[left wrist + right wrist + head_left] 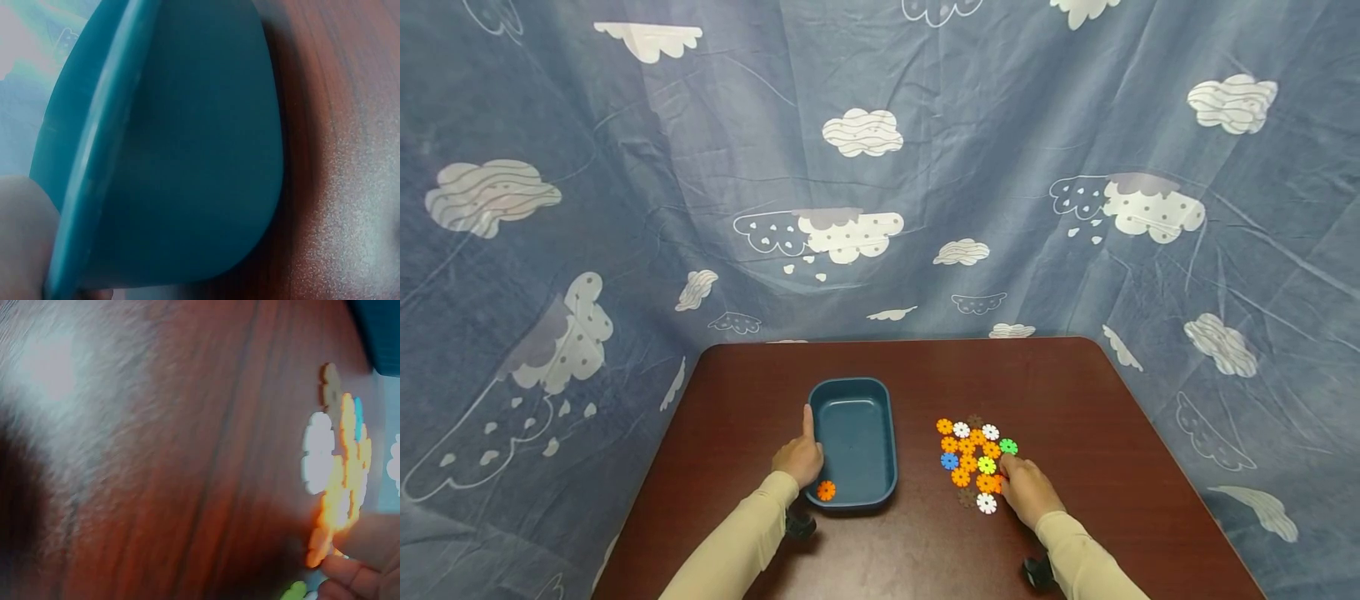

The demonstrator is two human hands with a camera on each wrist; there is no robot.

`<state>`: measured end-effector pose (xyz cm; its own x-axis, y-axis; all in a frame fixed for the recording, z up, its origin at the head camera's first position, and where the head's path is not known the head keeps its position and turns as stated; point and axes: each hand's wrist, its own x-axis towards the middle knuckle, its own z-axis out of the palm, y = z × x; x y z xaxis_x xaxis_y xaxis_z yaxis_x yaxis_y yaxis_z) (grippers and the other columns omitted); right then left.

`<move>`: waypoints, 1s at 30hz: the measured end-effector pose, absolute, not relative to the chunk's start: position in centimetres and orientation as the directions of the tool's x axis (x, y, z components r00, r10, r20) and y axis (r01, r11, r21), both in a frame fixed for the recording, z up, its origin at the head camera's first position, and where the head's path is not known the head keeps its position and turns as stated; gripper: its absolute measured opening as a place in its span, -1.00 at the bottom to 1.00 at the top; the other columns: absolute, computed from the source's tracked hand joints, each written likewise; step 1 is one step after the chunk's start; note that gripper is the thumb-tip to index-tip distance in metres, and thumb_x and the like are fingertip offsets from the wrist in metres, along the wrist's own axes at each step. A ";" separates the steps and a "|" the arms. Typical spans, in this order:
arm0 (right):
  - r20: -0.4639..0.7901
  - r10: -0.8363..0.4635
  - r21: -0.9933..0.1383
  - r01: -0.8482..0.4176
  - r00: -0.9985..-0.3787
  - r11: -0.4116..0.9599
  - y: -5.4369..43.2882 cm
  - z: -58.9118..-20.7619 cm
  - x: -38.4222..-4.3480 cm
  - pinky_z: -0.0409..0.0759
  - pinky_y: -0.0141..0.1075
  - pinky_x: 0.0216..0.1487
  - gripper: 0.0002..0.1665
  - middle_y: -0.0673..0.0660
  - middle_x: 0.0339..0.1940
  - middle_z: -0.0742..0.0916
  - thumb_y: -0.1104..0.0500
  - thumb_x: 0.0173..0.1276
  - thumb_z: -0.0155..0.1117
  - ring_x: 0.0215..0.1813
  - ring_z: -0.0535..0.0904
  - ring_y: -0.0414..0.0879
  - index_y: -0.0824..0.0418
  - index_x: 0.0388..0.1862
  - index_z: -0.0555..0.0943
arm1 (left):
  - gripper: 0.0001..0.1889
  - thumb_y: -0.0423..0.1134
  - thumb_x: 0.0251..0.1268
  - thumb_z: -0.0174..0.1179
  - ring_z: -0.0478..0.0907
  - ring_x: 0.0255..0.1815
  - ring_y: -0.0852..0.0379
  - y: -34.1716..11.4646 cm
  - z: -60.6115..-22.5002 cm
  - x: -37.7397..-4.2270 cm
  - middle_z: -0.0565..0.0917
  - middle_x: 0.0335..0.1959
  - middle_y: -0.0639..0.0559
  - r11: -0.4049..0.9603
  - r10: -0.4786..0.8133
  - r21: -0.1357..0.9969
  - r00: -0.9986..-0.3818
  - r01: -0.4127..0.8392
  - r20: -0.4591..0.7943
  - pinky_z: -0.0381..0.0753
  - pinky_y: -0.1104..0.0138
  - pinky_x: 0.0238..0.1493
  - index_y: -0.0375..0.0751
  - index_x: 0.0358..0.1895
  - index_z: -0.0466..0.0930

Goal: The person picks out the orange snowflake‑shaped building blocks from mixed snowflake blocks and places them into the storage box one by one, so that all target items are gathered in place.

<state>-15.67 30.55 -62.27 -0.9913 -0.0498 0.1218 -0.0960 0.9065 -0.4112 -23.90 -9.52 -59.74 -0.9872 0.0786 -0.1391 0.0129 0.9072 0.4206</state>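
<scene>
One rectangular dark teal tray [853, 442] with rounded corners, apparently plastic, is set on a reddish-brown wood-grained table [925, 550]. Its left rim is held by the left hand [797, 460], the index finger [808, 421] being laid straight along it; in the left wrist view skin is seen on both sides of the rim, so that grip is clamped on the tray. One notched orange-red disc [826, 491] is contained in the tray's near left corner. To the right of the tray, a cluster of similar flat discs is spread: eight orange discs [968, 463], three white discs [987, 502], one blue disc [950, 461], one yellow-green disc [987, 465], one green disc [1009, 447] and at least two brown discs [966, 497] can be counted. One red-orange disc [997, 484] is partly covered by the right hand [1028, 490], whose fingertips are brought down at the cluster's right edge; whether its grip is clamped on that disc cannot be told.
</scene>
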 end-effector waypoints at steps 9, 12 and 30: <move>0.002 -0.058 -0.310 -0.056 -0.998 0.949 30.3 -61.4 -15.0 0.41 0.13 0.04 -0.51 0.25 -0.01 0.64 0.12 0.17 0.54 0.06 0.49 0.22 0.29 0.06 0.69 | -0.15 -0.22 0.42 0.02 0.42 -0.66 0.02 -9.5 -59.7 -23.8 0.56 -0.62 -0.06 0.910 0.077 0.415 -0.988 0.016 -0.131 0.35 0.18 -0.56 -0.17 0.66 -0.24; -0.017 -0.052 -0.315 -0.044 -0.998 0.948 30.5 -61.5 -15.2 0.39 0.11 -0.02 -0.55 0.24 -0.02 0.63 0.12 0.18 0.54 0.03 0.48 0.21 0.26 0.03 0.70 | -0.14 -0.22 0.42 0.03 0.43 -0.66 0.02 -9.5 -59.7 -23.8 0.57 -0.61 -0.07 0.909 0.078 0.417 -0.989 0.018 -0.127 0.36 0.17 -0.55 -0.18 0.66 -0.23; -0.046 -0.034 -0.497 -0.007 -0.998 0.868 30.6 -61.7 -16.4 0.24 -0.18 -0.21 -0.61 0.05 -0.40 0.42 0.27 0.25 0.44 -0.24 0.32 0.01 0.18 -0.46 0.33 | -0.15 -0.23 0.42 0.01 0.41 -0.67 0.01 -9.5 -59.7 -23.9 0.53 -0.65 -0.04 0.905 0.078 0.426 -0.988 0.015 -0.132 0.31 0.19 -0.57 -0.18 0.66 -0.24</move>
<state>-16.37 30.61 -61.71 -0.9983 -0.0341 -0.0462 -0.0066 0.8679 -0.4967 -23.91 -9.50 -59.73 -0.9882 0.0779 -0.1319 0.0146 0.9048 0.4256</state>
